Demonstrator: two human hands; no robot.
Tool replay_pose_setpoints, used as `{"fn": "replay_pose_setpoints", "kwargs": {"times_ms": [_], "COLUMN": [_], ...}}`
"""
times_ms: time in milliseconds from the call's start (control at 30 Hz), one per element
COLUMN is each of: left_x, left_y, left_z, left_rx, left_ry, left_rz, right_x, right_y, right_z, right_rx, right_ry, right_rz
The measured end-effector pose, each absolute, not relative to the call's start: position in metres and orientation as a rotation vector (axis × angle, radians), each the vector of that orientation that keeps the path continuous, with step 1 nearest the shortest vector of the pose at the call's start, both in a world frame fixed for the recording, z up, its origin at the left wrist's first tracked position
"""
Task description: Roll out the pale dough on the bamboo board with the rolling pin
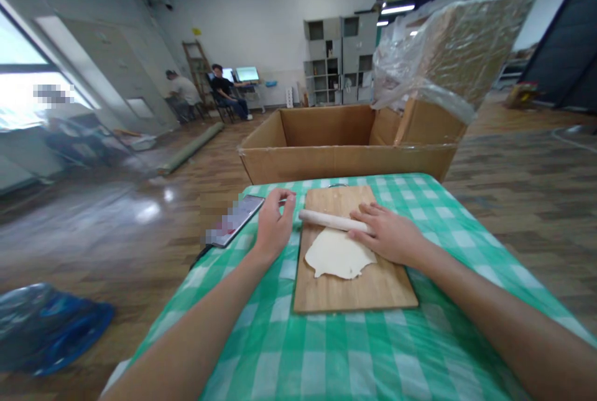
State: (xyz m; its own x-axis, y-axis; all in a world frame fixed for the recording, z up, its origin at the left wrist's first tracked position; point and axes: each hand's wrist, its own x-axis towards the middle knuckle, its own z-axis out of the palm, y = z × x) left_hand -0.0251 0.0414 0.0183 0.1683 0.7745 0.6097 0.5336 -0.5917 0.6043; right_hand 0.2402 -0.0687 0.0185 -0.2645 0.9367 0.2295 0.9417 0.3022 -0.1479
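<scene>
Bench: green-checked cloth; both forearms reach out over it from the near edge.
Board: wooden, mid-bench.
Dough: pale flat sheet on the board, its far rim at the rolling pin.
Right hand: palm down, fingers flat across the pin's right end, not clasping it.
Left hand: loosely open, fingers curled, holding nothing, beside the board's left edge.
Phone: at the bench's left edge.
Cardboard box: open, beyond the far edge.

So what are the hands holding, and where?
The right hand presses flat on the rolling pin, over its right end. The left hand holds nothing; it rests on the tablecloth beside the cutting board.
</scene>
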Motion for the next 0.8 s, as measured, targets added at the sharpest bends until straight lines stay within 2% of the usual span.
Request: {"fn": "replay_pose_setpoints", "kwargs": {"times_ms": [200, 500, 800], "left_x": [-0.026, -0.017, -0.013], "left_y": [0.028, -0.009, -0.02], "left_z": [0.021, 0.026, 0.038], "left_rx": [2.32, 2.717, 2.76], "left_ry": [1.166, 0.545, 0.674], "left_rz": [1.429, 0.553, 0.331], "right_x": [0.25, 0.259, 0.267], "right_y": [-0.065, -0.071, -0.069], "right_z": [0.016, 0.01, 0.01], "right_rx": [-1.768, -2.052, -2.011], "right_ry": [-2.221, -2.01, -1.867], "right_rz": [0.001, -0.074, -0.147]}}
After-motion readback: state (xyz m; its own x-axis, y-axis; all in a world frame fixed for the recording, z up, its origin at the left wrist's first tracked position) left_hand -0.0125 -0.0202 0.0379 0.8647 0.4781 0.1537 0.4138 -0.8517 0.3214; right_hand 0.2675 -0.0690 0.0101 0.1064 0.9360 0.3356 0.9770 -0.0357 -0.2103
